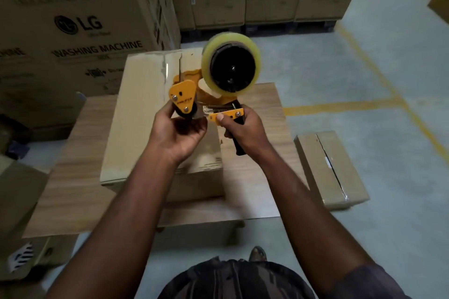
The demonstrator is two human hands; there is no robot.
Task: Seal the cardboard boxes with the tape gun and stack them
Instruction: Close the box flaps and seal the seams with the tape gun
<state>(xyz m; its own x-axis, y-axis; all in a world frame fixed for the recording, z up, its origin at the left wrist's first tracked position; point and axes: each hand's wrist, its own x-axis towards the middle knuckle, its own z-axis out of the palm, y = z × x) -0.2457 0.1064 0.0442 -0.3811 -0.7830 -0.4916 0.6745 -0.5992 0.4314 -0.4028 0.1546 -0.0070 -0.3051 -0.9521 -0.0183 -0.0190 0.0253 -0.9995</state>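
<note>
Trouble starts at the grips: the right grip (pixel 243 128) clenches the black handle (pixel 239 149) of the yellow metal tape gun (pixel 183 94), and the left grip (pixel 179 133) curls round its roller end, mid-frame above the brown cardboard box (pixel 136 133) on the wooden surface (pixel 77 177). Fingers (pixel 200 127) so near the cutter could be nicked. Tape from the clear roll (pixel 230 68) may fold on itself and foul the seam.

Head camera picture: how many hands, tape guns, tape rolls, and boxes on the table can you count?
hands: 2 (left hand, right hand)
tape gun: 1
tape roll: 1
box on the table: 1
total: 5
</note>
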